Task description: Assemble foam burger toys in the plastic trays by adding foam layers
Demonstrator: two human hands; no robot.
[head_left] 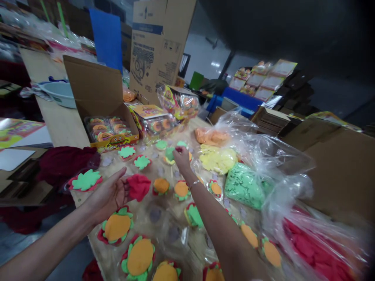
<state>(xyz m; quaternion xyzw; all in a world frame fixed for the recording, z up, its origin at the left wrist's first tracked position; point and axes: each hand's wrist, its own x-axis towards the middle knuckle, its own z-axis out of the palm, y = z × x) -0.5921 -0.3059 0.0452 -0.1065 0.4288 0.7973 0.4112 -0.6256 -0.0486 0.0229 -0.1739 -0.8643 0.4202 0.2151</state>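
Observation:
My left hand (113,192) is half curled, palm inward, with a bunch of red foam pieces (139,187) at its fingers. Farther along the table, my right hand (182,159) is closed beside a green leaf-shaped piece (170,153); what its fingers pinch, if anything, I cannot make out. Around both hands lie clear plastic trays with layered foam pieces. Some stacks have an orange round piece (140,255) on top, over green and red. Others, such as the one by my left forearm, show a green leaf piece (86,180) over red.
To the right lie clear bags of yellow pieces (218,159), green pieces (244,185) and red pieces (319,246). An open display box (117,142) of packed toy burgers stands at the back left. Behind it rises a large carton (158,50). A blue basin (60,93) sits farther left.

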